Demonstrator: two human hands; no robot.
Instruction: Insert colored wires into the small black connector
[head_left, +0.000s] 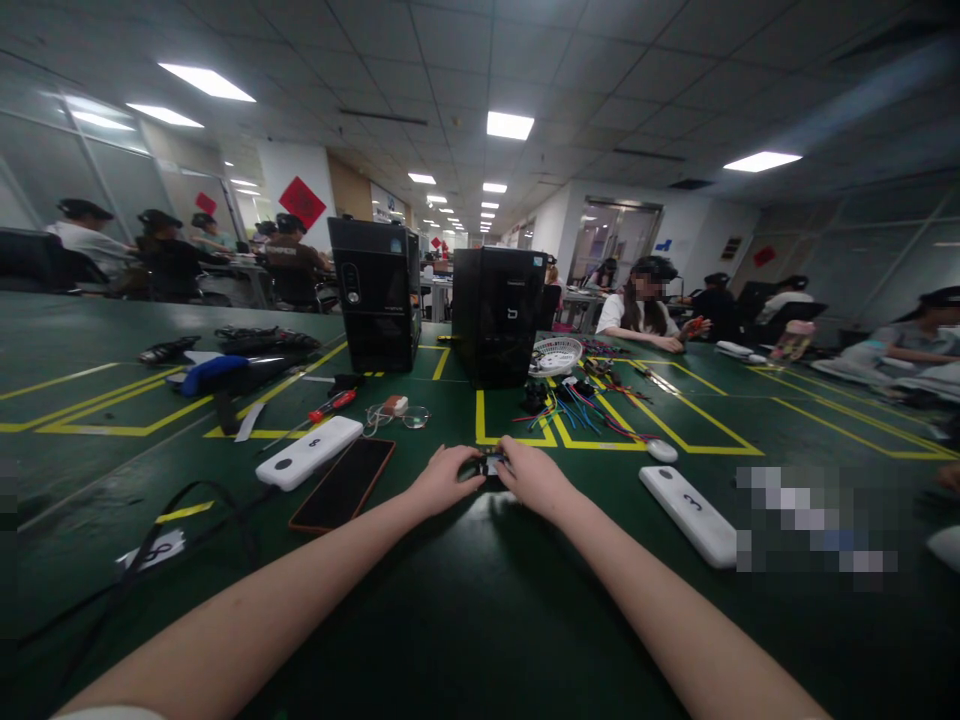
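Note:
Both hands meet at the middle of the green table over a small black-and-silver part (493, 464), too small to name. My left hand (448, 482) pinches its left side with thumb and fingers. From the right, my right hand (532, 475) is closed on the other side, and its fingers cover some of the part. To the left of my left hand lies a dark phone (345, 485) with an orange edge. Beyond the hands, two black computer towers (499, 315) stand upright.
Left of the phone are a white numbered device (311, 453), a red screwdriver (332, 405) and glasses (414, 417). Colored wires (574, 410) and a white basket (556, 355) lie at right, with another white device (688, 515) nearer. A person (645, 305) sits across the table.

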